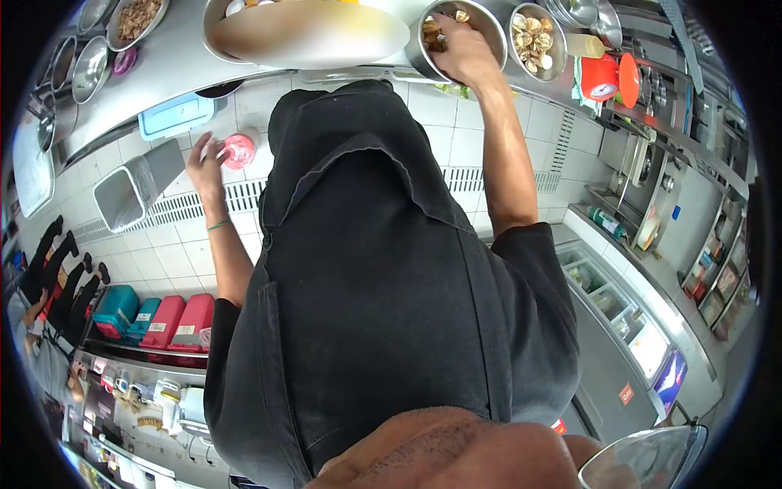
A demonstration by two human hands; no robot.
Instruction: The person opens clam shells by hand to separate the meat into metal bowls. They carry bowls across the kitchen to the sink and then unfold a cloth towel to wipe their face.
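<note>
My right hand [464, 50] reaches down into a deep steel pot [498, 47] on the counter. Its bent fingers are among brown and pale pieces, and what they grip is partly hidden. Right of the pot stands a steel bowl [556, 63] of brown-and-white pieces [533, 39]. My left hand [206, 163] is off the counter, over the tiled floor, its fingers bent and apart, with no clearly visible object held. A pink round item [239, 151] appears just beside its fingertips. A green band circles the left wrist.
A large bowl behind a blurred patch stands left of the pot. Farther left are bowls, one with brown food [138, 18], and a red onion [124, 62]. A lined bin [122, 200] and blue lid [175, 116] lie below. A red scale [599, 77] stands right. People are at far left.
</note>
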